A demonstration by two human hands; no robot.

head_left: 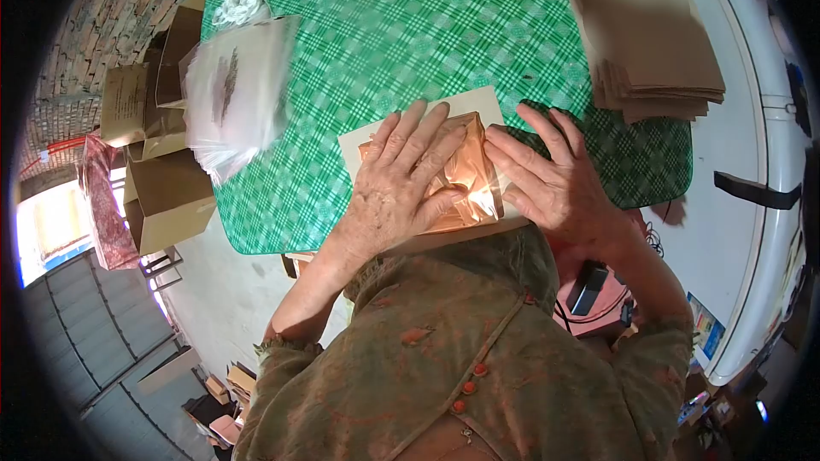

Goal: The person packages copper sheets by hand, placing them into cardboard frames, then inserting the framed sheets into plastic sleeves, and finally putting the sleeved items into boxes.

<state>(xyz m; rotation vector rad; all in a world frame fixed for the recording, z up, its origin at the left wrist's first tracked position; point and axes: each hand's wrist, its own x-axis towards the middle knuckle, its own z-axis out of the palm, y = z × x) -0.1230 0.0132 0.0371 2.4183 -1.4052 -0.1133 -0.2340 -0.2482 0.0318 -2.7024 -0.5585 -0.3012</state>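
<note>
My left hand (395,177) lies flat with fingers stretched over a shiny copper-coloured packet (468,162), which looks like wrapped film and reflects bright light. Beneath the packet is a cream sheet of paper or card (480,102), its corners showing at the far side and left. My right hand (551,175) is at the packet's right edge, fingers spread, with its fingertips at the edge of the packet and sheet. Part of the packet is hidden under my left hand. Both sit at the near edge of the table, close to my body.
A green checked tablecloth (384,26) covers the table. Clear plastic bags (239,98) and white cord (244,0) lie at left, brown paper sheets (653,34) at right. Open cardboard boxes (175,196) stand beyond the left edge. A black device (588,288) rests below right.
</note>
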